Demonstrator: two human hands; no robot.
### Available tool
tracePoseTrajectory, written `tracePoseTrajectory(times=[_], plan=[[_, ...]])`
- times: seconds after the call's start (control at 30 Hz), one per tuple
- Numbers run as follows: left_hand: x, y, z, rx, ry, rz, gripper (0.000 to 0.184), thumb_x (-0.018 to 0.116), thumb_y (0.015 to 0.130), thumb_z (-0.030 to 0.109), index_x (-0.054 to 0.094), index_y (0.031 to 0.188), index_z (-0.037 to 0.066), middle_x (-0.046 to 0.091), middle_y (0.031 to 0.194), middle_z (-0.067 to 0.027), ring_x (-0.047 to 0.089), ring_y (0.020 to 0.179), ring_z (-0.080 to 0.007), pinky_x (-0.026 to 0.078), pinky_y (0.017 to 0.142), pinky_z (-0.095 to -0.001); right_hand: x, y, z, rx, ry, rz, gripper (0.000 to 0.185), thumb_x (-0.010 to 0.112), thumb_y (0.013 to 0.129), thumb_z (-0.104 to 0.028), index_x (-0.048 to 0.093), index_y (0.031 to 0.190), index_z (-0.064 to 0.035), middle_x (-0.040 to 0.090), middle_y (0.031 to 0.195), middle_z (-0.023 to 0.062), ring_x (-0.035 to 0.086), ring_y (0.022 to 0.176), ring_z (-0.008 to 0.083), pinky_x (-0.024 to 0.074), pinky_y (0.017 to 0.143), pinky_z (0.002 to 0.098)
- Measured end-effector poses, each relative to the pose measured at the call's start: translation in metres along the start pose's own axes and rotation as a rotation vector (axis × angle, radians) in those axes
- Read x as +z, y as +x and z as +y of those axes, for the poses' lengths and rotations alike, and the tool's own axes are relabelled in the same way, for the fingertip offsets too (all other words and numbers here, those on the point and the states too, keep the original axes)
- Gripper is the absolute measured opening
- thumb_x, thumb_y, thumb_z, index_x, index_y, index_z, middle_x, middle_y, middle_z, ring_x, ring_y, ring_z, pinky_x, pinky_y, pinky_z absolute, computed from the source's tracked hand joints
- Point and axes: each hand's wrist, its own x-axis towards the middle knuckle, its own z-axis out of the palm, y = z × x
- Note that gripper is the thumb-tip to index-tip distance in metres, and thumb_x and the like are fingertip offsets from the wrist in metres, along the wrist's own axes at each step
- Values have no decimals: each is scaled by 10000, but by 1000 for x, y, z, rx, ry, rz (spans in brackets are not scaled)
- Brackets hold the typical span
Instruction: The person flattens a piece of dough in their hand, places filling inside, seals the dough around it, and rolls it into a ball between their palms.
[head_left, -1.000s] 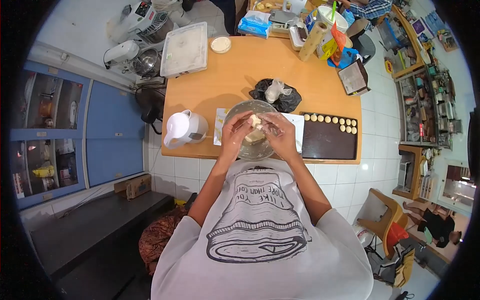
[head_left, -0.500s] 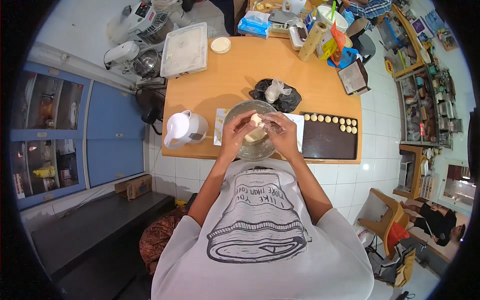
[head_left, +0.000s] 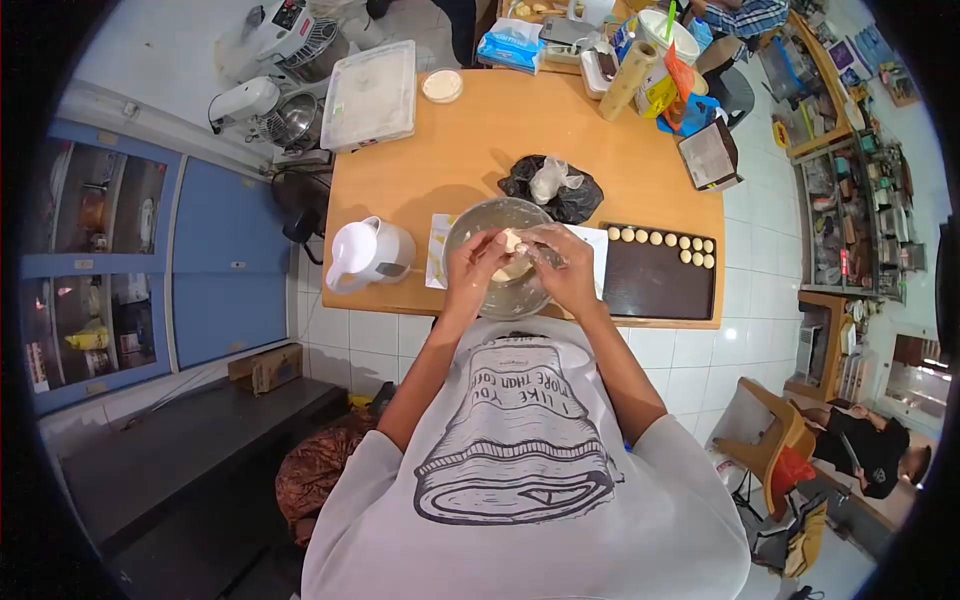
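Over a metal mixing bowl (head_left: 500, 212), my left hand (head_left: 475, 262) and my right hand (head_left: 562, 262) meet around a small pale lump of dough (head_left: 512, 240). The fingers of both hands are closed on it. Below them, more dough (head_left: 511, 270) lies in the bowl, partly covered by my hands. To the right, a dark baking tray (head_left: 655, 285) carries several small round dough balls (head_left: 655, 238) along its far edge and far right corner.
A white pitcher (head_left: 372, 256) stands left of the bowl. Beyond it lies a black plastic bag (head_left: 575, 200). Further back are a lidded plastic box (head_left: 370, 98), a small round dish (head_left: 442, 86) and a roll of wrap (head_left: 628, 82). Another person (head_left: 865, 450) is at the far right.
My hands stay over the bowl, with the fingers shifted slightly around the dough lump. The lump looks smaller or more covered by the fingers. The tray looks the same.
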Motion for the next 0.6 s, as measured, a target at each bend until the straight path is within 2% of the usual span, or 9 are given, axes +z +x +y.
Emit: tracePoseTrajectory(times=[0.13, 0.23, 0.33, 0.43, 0.57, 0.6], plan=[[1, -1, 0, -6, 15, -18, 257, 651, 1083, 194, 685, 1205, -30, 712, 1167, -90, 706, 1050, -158, 598, 978, -331, 2, -1, 9, -27, -18, 9, 263, 770, 850, 32, 809, 1099, -42, 766, 1034, 148, 744, 961, 306, 580, 839, 366], [4, 0, 1, -20, -5, -27, 264, 653, 1081, 189, 682, 1218, -34, 709, 1191, -102, 700, 1087, -169, 588, 1012, -336, 3, 0, 9, -1, -11, 8, 262, 763, 858, 41, 806, 1104, -36, 758, 1030, 139, 738, 940, 266, 577, 843, 351], [5, 1, 2, -8, -31, -34, 280, 669, 1069, 170, 675, 1255, -40, 706, 1232, -118, 688, 1138, -182, 578, 1047, -350, 3, 1, 9, 165, 189, 28, 255, 769, 866, 36, 801, 1112, -24, 749, 1028, 128, 723, 927, 215, 571, 847, 334], [4, 3, -2, 8, -19, -26, 319, 698, 1047, 148, 667, 1297, -48, 701, 1270, -133, 679, 1172, -190, 569, 1067, -365, 2, 0, 21, 187, 311, 21, 257, 788, 868, 16, 796, 1123, -16, 742, 1022, 118, 708, 933, 183, 568, 850, 324], [12, 2, 1, 21, 36, -7, 367, 730, 1023, 127, 660, 1335, -53, 697, 1299, -141, 670, 1190, -185, 553, 1087, -377, -3, -1, 19, 159, 246, 25, 280, 804, 854, 8, 795, 1133, -19, 750, 1077, 132, 717, 963, 196, 569, 866, 326], [13, 2, -1, 29, 39, 0, 379, 739, 1017, 134, 662, 1341, -48, 704, 1281, -131, 671, 1180, -176, 544, 1074, -353, -4, -1, 19, 168, 243, 20, 286, 805, 852, 9, 794, 1136, -19, 751, 1098, 135, 720, 974, 198, 570, 871, 328]])
